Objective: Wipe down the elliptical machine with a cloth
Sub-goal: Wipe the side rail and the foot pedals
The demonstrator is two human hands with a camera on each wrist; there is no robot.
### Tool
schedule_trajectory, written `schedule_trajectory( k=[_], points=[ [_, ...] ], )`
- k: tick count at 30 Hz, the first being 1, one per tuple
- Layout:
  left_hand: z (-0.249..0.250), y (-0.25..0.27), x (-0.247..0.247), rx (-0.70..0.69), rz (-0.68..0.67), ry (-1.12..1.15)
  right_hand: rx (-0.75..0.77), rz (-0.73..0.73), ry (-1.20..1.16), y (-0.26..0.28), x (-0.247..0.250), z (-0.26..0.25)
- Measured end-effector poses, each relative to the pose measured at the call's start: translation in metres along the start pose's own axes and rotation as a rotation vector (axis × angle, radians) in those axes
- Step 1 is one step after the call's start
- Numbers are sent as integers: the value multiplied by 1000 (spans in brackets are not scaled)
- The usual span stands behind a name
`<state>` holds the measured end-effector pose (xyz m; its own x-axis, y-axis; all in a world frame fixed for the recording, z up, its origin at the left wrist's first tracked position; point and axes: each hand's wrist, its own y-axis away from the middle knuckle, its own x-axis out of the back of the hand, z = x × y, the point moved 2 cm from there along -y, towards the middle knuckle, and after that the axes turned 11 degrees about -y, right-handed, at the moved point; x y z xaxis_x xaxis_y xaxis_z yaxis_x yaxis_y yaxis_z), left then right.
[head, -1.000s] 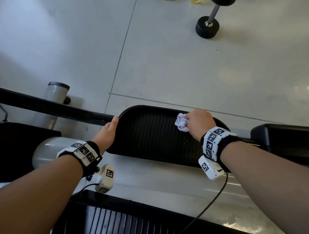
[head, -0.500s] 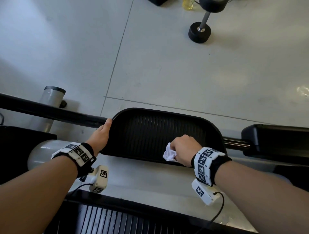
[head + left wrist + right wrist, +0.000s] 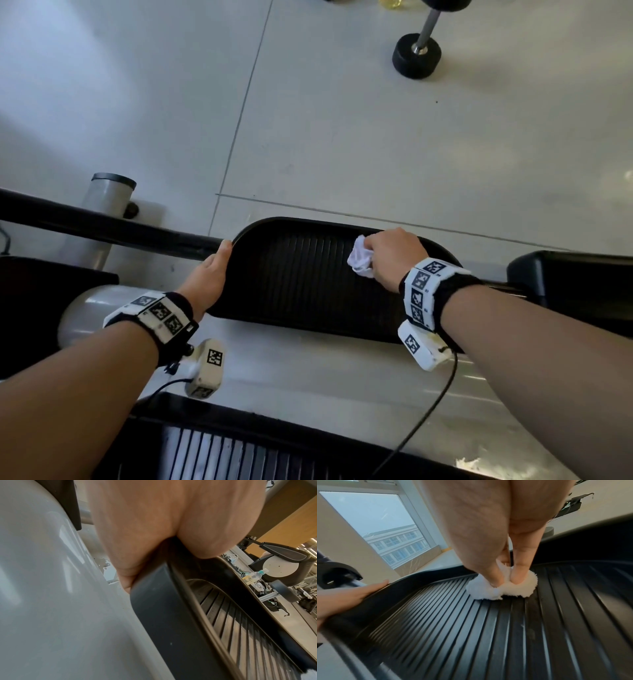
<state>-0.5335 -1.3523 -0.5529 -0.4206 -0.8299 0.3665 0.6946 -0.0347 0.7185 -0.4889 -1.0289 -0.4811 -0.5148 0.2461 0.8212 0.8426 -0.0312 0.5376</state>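
White cloth, balled in my right hand, has swept back from the pedal's near edge to its far rim; my left hand keeps gripping the end, so ribs remain.

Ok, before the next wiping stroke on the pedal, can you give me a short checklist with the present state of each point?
1. Cloth in the grip of the right hand: ok, fingers pinch it.
2. Cloth touching the ribbed pedal: ok, pressed on the ribs.
3. Left hand steadying the pedal: ok, it holds the end rim.
4. Left hand out of the wiping path: ok, apart from the cloth.
5. Wrist cable free: ok, hangs loose.
6. Pedal already clean: cannot tell.
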Motion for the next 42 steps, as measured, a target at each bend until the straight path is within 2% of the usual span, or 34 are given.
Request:
schedule_trajectory(
  k=[6,12,17,22,27,31,35,38,42],
  points=[
    [-1,-2,0,-23,-5,-25,-33,-100,-119,29,-25,-3],
    [-2,-1,1,-16,-39,-48,-23,-222,-94,49,-49,-11],
    [-2,-3,1,-12,-66,-23,-68,-196,-172,46,-45,-8],
    [-4,-3,2,-7,-62,-1,-97,-86,-120,15,-15,2],
    [-4,-4,1,-6,-61,1,-73,-144,-80,-2,3,8],
    [-3,-4,2,-16,-71,-4,-45,48,-2,3,14,33],
    [-2,-2,3,-11,-82,-13,-57,-26,156,6,-2,48],
    [1,1,2,-14,-91,-27,-78,-33,101,9,0,49],
    [1,2,3,5,-98,-6,-105,-130,27,37,-6,36]
  ],
)
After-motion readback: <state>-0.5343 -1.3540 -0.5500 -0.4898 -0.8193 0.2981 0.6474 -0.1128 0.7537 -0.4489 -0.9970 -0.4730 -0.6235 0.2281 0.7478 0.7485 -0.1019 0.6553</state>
